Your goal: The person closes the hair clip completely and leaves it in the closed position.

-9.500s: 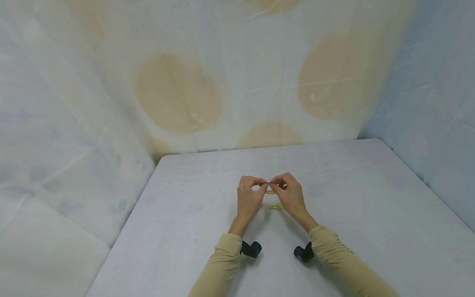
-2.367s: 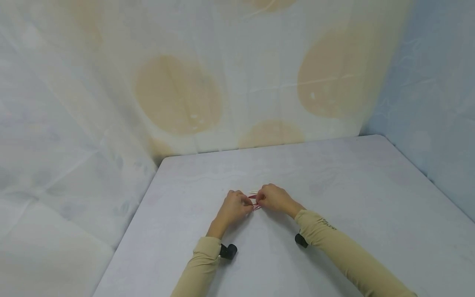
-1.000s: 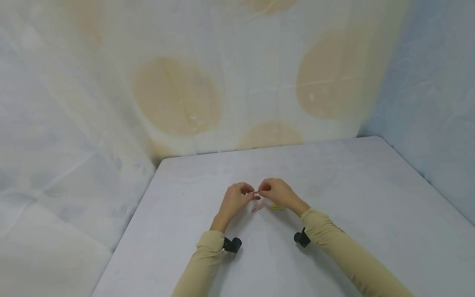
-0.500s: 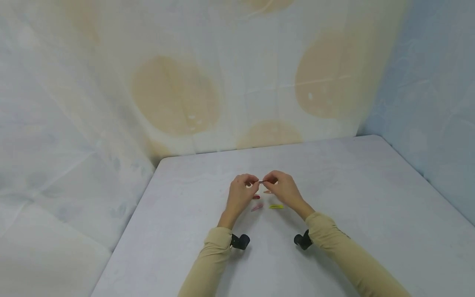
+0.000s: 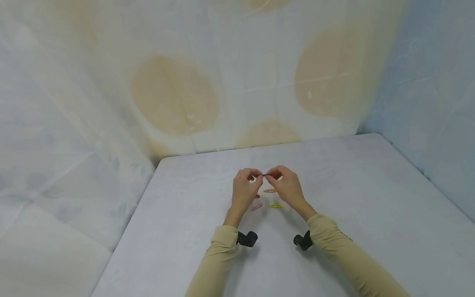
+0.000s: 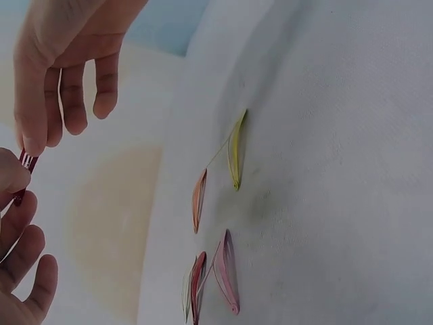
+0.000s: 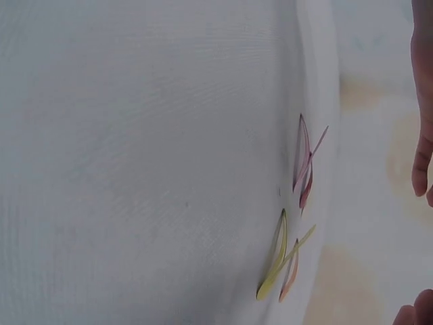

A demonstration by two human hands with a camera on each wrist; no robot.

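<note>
Both hands are raised a little above the white table [image 5: 352,194] and meet at the fingertips. Between them they pinch a small dark red hair clip [image 5: 264,175], my left hand [image 5: 253,177] on its left end and my right hand [image 5: 273,175] on its right end. In the left wrist view the red clip [image 6: 27,162] shows between a thumb and a fingertip. Under the hands lie an orange clip [image 5: 269,190], a yellow clip [image 5: 276,205], a pink clip [image 5: 256,206] and a red clip [image 5: 257,196]. These clips look sprung open in the wrist views: yellow clip [image 6: 235,152], pink clip [image 7: 300,152].
Pale cloth with large tan circles [image 5: 174,95] hangs behind and to the left of the table. A light blue cloth wall [image 5: 434,90] stands close on the right. Black wrist cameras [image 5: 246,238] sit under both sleeves.
The hands were low among the clips 2.4 s ago. Since then they have risen off the table and moved slightly away from me, holding the dark red clip between them.
</note>
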